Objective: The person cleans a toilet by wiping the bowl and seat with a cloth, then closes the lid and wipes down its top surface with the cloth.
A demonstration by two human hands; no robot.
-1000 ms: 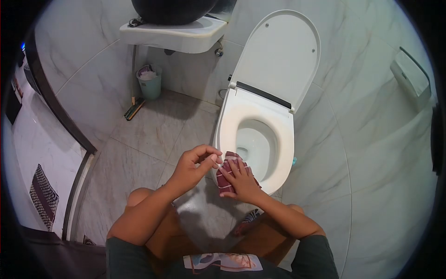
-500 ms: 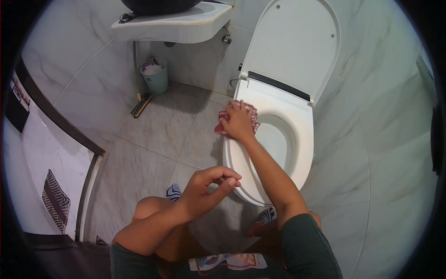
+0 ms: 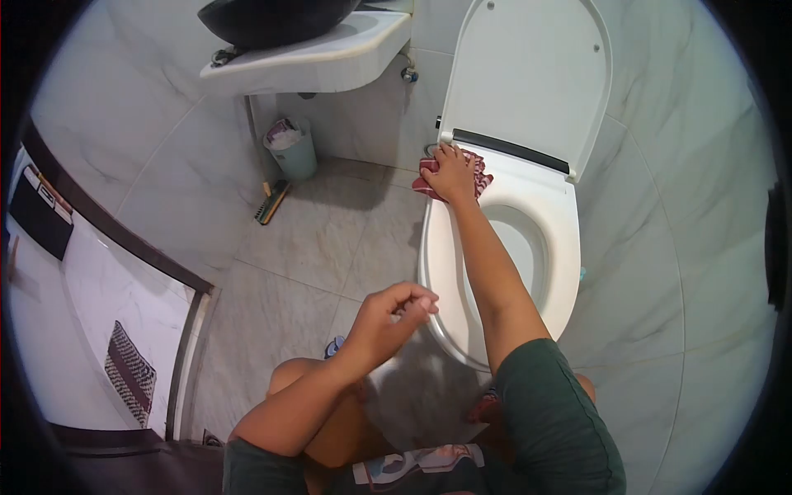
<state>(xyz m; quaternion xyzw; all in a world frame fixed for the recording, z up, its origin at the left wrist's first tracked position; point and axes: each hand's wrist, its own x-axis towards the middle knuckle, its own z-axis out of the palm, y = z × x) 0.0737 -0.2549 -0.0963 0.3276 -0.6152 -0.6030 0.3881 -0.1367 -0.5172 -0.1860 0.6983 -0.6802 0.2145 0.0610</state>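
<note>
My right hand (image 3: 452,175) presses a red-and-white patterned cloth (image 3: 481,169) onto the back left of the white toilet seat (image 3: 563,285), close to the hinge. Part of the cloth hangs past the seat's left edge. Behind it the toilet lid (image 3: 528,82) stands raised. My left hand (image 3: 394,318) hovers by the front left of the seat, its fingers curled in to the thumb; nothing shows between them. The bowl's opening lies to the right of my right forearm.
A white counter (image 3: 355,58) bearing a black basin (image 3: 280,21) juts from the back wall. Below it are a pale bin (image 3: 295,157) with waste inside and a floor brush (image 3: 272,202). At left, a doorway frame (image 3: 132,227) borders a patterned mat (image 3: 130,375).
My right hand has slid the cloth backward along the seat's left side, toward the hinge. The left hand keeps its curled pose beside the seat. The view has shifted a little.
</note>
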